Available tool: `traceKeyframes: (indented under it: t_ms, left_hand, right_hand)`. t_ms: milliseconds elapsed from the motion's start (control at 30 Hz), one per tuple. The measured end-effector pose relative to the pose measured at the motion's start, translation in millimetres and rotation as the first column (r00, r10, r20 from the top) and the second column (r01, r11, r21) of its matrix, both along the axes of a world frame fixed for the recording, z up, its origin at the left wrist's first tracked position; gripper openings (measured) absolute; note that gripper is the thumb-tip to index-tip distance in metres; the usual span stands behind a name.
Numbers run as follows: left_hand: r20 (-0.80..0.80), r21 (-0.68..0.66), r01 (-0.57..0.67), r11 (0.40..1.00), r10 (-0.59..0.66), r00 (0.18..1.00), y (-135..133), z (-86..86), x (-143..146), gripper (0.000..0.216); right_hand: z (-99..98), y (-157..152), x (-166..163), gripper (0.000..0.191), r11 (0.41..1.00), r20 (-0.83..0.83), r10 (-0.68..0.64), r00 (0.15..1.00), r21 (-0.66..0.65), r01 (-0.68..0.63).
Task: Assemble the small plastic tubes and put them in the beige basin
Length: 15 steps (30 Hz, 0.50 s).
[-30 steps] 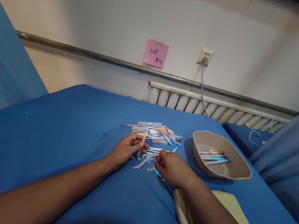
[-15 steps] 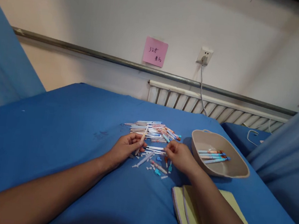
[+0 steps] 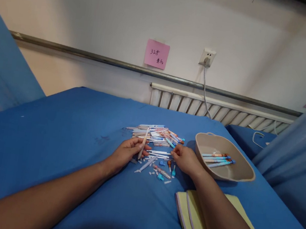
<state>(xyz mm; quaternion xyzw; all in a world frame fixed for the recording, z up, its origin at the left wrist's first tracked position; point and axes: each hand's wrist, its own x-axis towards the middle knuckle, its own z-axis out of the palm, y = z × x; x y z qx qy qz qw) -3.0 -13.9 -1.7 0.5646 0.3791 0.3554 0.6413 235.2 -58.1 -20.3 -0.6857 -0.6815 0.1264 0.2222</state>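
Between the thumb and fingers of my left hand (image 3: pixel 126 152) is a pale peach pen barrel (image 3: pixel 142 146), tilted upright with a thin white tip at its top. My right hand (image 3: pixel 188 160) is closed in a pinch by the right ends of several white pen refills (image 3: pixel 159 153); whatever its fingertips hold is too small to make out. Behind both hands lies a pile of pens and pen parts (image 3: pixel 153 131). Nearer to me are a pale lilac barrel (image 3: pixel 148 164), a clear patterned barrel (image 3: pixel 162 171), a teal clip piece (image 3: pixel 160 177) and small white tips.
To the right, a beige basket (image 3: pixel 242 173) holds several assembled pens (image 3: pixel 217 160). A folded yellow cloth (image 3: pixel 189 215) lies under my right forearm. All of this rests on a blue-covered surface (image 3: pixel 85 121), with a radiator (image 3: pixel 182 102) and wall behind it.
My right hand has shifted slightly right, away from the left hand. The pen barrel in my left hand stays held, a little to the left in view.
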Motion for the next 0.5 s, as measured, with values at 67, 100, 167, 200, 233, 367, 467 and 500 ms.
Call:
traceKeyframes:
  t_ms: [67, 100, 167, 200, 233, 367, 467, 500]
  left_hand:
    - [0.003, -0.008, -0.002, 1.0, 0.002, 1.0, 0, 0.9, 1, 0.032]
    - [0.004, -0.012, -0.002, 1.0, 0.002, 1.0, 0, 1.2, 1, 0.032]
    - [0.001, -0.015, -0.003, 1.0, 0.003, 1.0, 0, 1.2, 1, 0.032]
    - [-0.004, -0.014, -0.005, 1.0, 0.005, 1.0, 0, 1.0, 1, 0.032]
    - [-0.008, -0.012, -0.006, 1.0, 0.006, 1.0, 0, 0.7, 1, 0.033]
    - [-0.018, -0.004, -0.004, 1.0, 0.004, 1.0, 0, -0.2, 1, 0.035]
    - [-0.027, 0.001, -0.01, 1.0, 0.01, 1.0, 0, 0.8, 1, 0.034]
    - [-0.029, 0.003, -0.013, 1.0, 0.013, 0.999, 0, 1.4, 1, 0.034]
  right_hand:
    - [-0.8, 1, 1, 0.015, 1.0, 0.011, -0.004, 1.0, -0.008, 0.004]
    - [-1.1, 1, 1, 0.015, 1.0, 0.017, -0.012, 1.0, -0.01, 0.012]
    - [-1.5, 3, 3, 0.016, 0.999, 0.03, -0.036, 0.999, -0.008, 0.036]
    - [-1.7, 4, 4, 0.015, 0.998, 0.036, -0.055, 0.998, -0.005, 0.055]
    - [-1.9, 4, 4, 0.014, 0.997, 0.043, -0.077, 0.996, -0.002, 0.077]
    - [-3.1, 7, 7, 0.011, 0.987, 0.052, -0.158, 0.986, 0.007, 0.158]
    - [-4.1, 8, 10, 0.009, 0.982, 0.052, -0.188, 0.981, 0.017, 0.188]
    - [-4.2, 8, 10, 0.009, 0.98, 0.058, -0.199, 0.978, 0.019, 0.198]
